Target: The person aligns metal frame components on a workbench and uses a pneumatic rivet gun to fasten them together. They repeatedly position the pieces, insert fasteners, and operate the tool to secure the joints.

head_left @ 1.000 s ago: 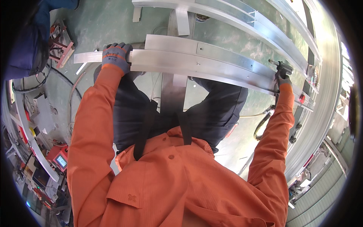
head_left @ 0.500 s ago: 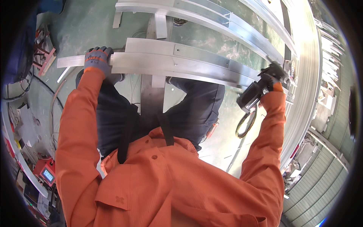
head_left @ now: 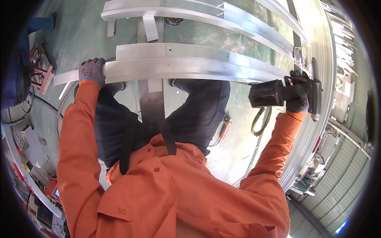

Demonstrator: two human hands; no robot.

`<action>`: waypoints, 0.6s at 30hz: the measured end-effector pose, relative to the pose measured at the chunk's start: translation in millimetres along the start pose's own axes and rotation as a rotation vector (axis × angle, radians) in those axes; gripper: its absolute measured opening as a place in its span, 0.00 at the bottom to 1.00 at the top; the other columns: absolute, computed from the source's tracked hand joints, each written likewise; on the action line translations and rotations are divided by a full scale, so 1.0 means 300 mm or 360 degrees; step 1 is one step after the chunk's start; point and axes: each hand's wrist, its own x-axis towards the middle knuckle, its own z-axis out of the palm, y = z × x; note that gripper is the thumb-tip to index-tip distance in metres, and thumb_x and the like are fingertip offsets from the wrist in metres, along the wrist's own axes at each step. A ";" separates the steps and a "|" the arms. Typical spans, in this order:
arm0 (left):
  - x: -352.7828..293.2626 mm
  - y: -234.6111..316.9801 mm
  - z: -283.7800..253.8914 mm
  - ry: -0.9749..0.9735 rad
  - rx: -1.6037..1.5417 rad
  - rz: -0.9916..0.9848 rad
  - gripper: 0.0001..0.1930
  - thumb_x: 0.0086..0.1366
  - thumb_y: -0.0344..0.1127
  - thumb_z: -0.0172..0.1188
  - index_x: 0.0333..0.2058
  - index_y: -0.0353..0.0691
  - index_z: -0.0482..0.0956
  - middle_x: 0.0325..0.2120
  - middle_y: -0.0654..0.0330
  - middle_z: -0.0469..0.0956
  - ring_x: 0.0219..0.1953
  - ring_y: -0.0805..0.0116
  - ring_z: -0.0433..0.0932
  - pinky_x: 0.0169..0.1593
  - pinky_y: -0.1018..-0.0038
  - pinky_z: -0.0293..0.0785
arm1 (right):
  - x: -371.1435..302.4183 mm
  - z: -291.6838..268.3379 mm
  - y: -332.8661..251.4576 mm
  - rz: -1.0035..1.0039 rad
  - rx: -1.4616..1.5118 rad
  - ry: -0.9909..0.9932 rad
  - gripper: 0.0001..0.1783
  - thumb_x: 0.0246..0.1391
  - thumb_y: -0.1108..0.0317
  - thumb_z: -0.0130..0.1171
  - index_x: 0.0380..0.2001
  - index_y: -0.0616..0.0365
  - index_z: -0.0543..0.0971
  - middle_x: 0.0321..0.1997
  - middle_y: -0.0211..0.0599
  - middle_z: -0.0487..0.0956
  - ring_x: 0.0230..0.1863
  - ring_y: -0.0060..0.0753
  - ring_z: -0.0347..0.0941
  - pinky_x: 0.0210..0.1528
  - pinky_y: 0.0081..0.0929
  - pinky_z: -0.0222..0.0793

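Observation:
A long curved aluminium beam (head_left: 186, 63) lies across in front of me, above my dark trousers and orange jacket. My left hand (head_left: 92, 72), in a grey and blue glove, grips the beam's left end. My right hand (head_left: 297, 97), in a black glove, holds a black cordless power tool (head_left: 278, 93) at the beam's right end. The tool's battery block points left, its head is against the beam's tip.
A second curved aluminium beam (head_left: 198, 12) lies farther off on the green floor (head_left: 79, 27). More long rails (head_left: 317, 47) run along the right. A black cable loop (head_left: 262, 121) hangs below the tool. Tools and boxes (head_left: 35, 75) crowd the left edge.
My right hand has lifted the power tool into plain view at the beam's right end. The view has shifted so the beam sits lower and nearer. The left hand keeps its grip.

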 end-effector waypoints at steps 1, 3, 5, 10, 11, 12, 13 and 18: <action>0.004 -0.005 0.000 -0.0004 -0.0001 -0.0005 0.27 0.45 0.30 0.69 0.49 0.51 0.78 0.47 0.59 0.80 0.55 0.55 0.76 0.59 0.62 0.69 | -0.005 0.012 -0.035 -0.0047 0.0031 0.0035 0.25 0.57 0.63 0.59 0.56 0.64 0.73 0.60 0.48 0.75 0.64 0.50 0.71 0.62 0.55 0.70; -0.010 -0.016 0.008 -0.0030 -0.0004 -0.0020 0.27 0.45 0.31 0.69 0.48 0.51 0.78 0.47 0.60 0.80 0.55 0.55 0.76 0.59 0.61 0.69 | -0.005 0.064 -0.093 -0.0167 -0.0169 0.0202 0.22 0.62 0.60 0.53 0.51 0.67 0.76 0.55 0.48 0.78 0.60 0.46 0.74 0.61 0.49 0.72; -0.005 0.000 -0.007 -0.0083 -0.0012 -0.0034 0.27 0.45 0.31 0.69 0.48 0.51 0.78 0.47 0.60 0.80 0.55 0.55 0.76 0.59 0.61 0.69 | -0.017 0.093 -0.155 -0.0376 -0.0416 0.0234 0.21 0.61 0.61 0.53 0.48 0.69 0.76 0.46 0.49 0.79 0.51 0.40 0.76 0.56 0.40 0.74; 0.003 -0.003 0.008 -0.0034 -0.0019 -0.0010 0.27 0.45 0.31 0.69 0.48 0.52 0.78 0.46 0.60 0.80 0.55 0.55 0.76 0.60 0.61 0.69 | -0.066 0.066 -0.132 -0.0419 -0.0103 0.0495 0.15 0.59 0.61 0.52 0.34 0.65 0.75 0.31 0.39 0.73 0.37 0.37 0.74 0.42 0.32 0.73; 0.004 -0.003 0.010 -0.0033 -0.0011 -0.0012 0.27 0.45 0.31 0.69 0.48 0.52 0.78 0.46 0.60 0.80 0.55 0.55 0.76 0.60 0.61 0.68 | -0.084 0.086 -0.133 -0.0456 -0.0168 0.0618 0.15 0.59 0.61 0.51 0.34 0.65 0.74 0.31 0.38 0.73 0.37 0.37 0.74 0.42 0.33 0.73; 0.005 -0.003 0.012 -0.0033 -0.0003 -0.0013 0.27 0.45 0.30 0.68 0.48 0.52 0.78 0.46 0.60 0.80 0.55 0.55 0.76 0.60 0.61 0.68 | -0.092 0.092 -0.131 -0.0493 -0.0234 0.0743 0.15 0.59 0.60 0.51 0.33 0.64 0.74 0.30 0.38 0.72 0.36 0.38 0.73 0.43 0.33 0.74; 0.005 -0.006 0.021 -0.0012 -0.0009 -0.0007 0.27 0.45 0.30 0.68 0.48 0.52 0.78 0.46 0.60 0.80 0.55 0.55 0.76 0.60 0.61 0.68 | -0.094 0.067 -0.123 -0.0531 -0.0382 0.0843 0.21 0.63 0.54 0.48 0.34 0.65 0.74 0.33 0.42 0.75 0.37 0.40 0.76 0.43 0.36 0.76; -0.005 -0.006 0.008 0.0001 -0.0020 -0.0021 0.25 0.45 0.29 0.67 0.47 0.51 0.78 0.46 0.60 0.80 0.54 0.54 0.76 0.60 0.60 0.68 | -0.168 -0.004 -0.108 -0.0385 -0.0545 0.1182 0.34 0.72 0.41 0.34 0.42 0.65 0.74 0.36 0.48 0.81 0.36 0.41 0.80 0.44 0.39 0.81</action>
